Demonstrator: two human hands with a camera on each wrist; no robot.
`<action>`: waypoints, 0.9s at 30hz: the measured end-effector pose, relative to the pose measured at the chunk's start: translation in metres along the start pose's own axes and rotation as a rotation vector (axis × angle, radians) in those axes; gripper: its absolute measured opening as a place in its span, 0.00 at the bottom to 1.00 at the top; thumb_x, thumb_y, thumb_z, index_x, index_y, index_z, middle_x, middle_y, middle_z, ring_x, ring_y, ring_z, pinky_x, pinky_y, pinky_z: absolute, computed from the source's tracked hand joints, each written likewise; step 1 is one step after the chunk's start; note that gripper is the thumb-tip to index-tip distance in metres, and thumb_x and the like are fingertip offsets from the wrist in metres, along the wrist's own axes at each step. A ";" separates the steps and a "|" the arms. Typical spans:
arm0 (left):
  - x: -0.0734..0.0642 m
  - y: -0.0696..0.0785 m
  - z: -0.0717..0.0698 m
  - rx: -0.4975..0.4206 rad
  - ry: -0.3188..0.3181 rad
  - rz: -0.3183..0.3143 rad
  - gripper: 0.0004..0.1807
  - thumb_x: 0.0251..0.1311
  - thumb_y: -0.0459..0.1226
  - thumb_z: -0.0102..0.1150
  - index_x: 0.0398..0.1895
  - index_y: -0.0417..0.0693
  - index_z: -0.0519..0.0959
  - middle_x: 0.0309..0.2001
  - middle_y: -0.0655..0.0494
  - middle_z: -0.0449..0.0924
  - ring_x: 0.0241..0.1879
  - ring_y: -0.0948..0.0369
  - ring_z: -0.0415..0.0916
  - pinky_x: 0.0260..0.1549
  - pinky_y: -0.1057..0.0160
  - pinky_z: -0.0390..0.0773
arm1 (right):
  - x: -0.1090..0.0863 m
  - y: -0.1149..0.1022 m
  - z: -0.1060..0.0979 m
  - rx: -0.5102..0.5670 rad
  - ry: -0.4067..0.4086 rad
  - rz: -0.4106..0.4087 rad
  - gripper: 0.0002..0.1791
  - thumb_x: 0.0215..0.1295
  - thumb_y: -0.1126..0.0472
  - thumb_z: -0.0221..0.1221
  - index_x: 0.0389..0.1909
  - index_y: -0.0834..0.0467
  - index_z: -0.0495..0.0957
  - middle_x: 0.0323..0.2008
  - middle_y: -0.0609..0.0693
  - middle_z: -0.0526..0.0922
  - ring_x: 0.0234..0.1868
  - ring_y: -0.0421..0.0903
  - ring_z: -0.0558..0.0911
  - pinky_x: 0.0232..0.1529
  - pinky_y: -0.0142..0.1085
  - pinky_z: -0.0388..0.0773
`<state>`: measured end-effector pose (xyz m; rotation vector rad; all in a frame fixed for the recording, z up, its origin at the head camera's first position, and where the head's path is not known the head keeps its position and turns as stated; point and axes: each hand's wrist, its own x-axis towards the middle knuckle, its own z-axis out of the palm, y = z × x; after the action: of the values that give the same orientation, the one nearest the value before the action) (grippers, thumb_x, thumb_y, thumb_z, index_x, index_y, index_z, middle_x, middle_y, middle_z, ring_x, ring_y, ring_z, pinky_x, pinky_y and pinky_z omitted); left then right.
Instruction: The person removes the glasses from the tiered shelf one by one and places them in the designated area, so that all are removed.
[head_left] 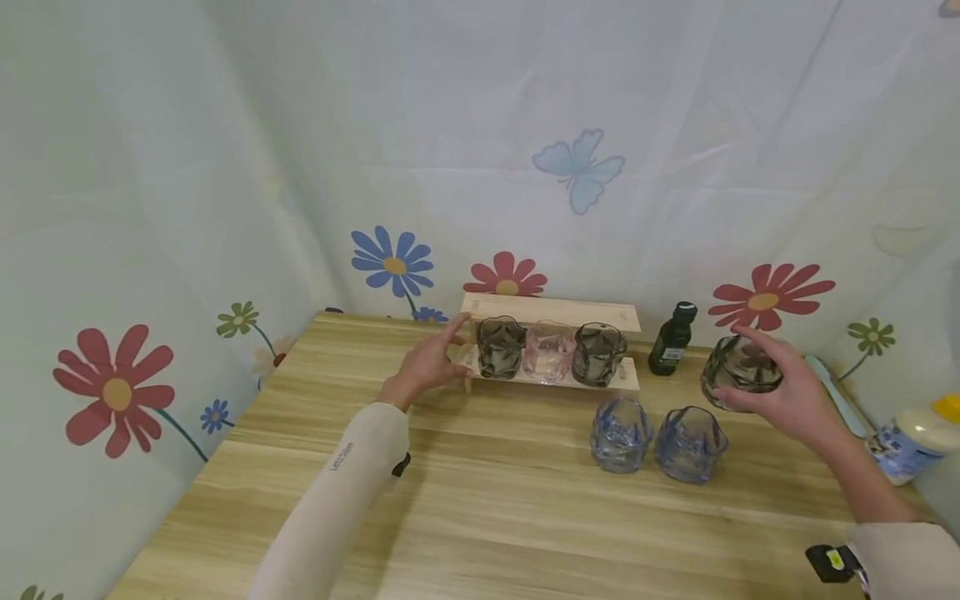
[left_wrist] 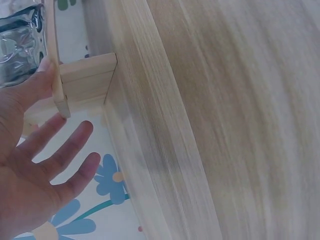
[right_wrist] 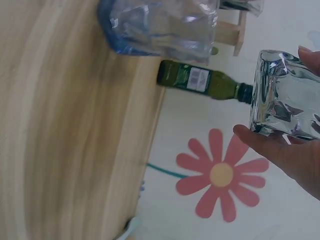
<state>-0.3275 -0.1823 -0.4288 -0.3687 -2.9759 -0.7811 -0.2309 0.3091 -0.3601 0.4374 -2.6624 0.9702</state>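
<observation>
My left hand (head_left: 429, 364) is at the left end of a small two-level wooden rack (head_left: 555, 311), its fingers extended. In the left wrist view, the thumb touches the end of the rack's board (left_wrist: 59, 95), and a fingertip lies right at its tip. On the rack stand a dark grey glass (head_left: 501, 348), a pink glass (head_left: 549, 354) and another dark grey glass (head_left: 597, 357). Off the table to the right, my right hand (head_left: 787, 390) grips a grey faceted glass (right_wrist: 280, 95) between thumb and fingers. Two bluish glasses (head_left: 621, 437) stand on the table between the hands.
A dark green bottle (head_left: 670, 340) stands just right of the rack. Farther right lie a pale blue utensil (head_left: 836, 396) and a white bottle with a yellow cap (head_left: 911, 442). A flower-printed curtain (head_left: 450, 125) hangs behind the wooden table (head_left: 525, 525).
</observation>
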 end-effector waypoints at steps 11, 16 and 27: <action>-0.001 0.003 -0.002 0.004 -0.011 -0.012 0.56 0.53 0.43 0.76 0.79 0.67 0.48 0.65 0.50 0.78 0.42 0.50 0.84 0.52 0.43 0.78 | -0.019 0.036 -0.001 -0.036 -0.040 0.029 0.49 0.55 0.60 0.74 0.75 0.62 0.59 0.53 0.64 0.74 0.45 0.18 0.61 0.41 0.48 0.72; -0.001 0.001 0.000 0.009 -0.010 -0.005 0.56 0.53 0.43 0.76 0.79 0.67 0.48 0.64 0.50 0.78 0.43 0.49 0.84 0.52 0.43 0.78 | -0.024 0.054 0.002 -0.023 -0.084 0.025 0.49 0.53 0.62 0.74 0.74 0.65 0.59 0.53 0.69 0.73 0.48 0.28 0.68 0.42 0.59 0.72; -0.001 0.003 -0.001 0.016 -0.007 -0.019 0.56 0.52 0.44 0.76 0.79 0.67 0.48 0.65 0.51 0.78 0.45 0.48 0.83 0.54 0.42 0.77 | -0.040 0.078 0.016 -0.044 -0.184 0.089 0.50 0.52 0.59 0.75 0.72 0.68 0.60 0.56 0.74 0.73 0.50 0.49 0.76 0.35 0.33 0.76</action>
<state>-0.3258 -0.1804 -0.4267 -0.3436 -2.9947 -0.7583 -0.2254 0.3631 -0.4306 0.4205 -2.8848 0.9357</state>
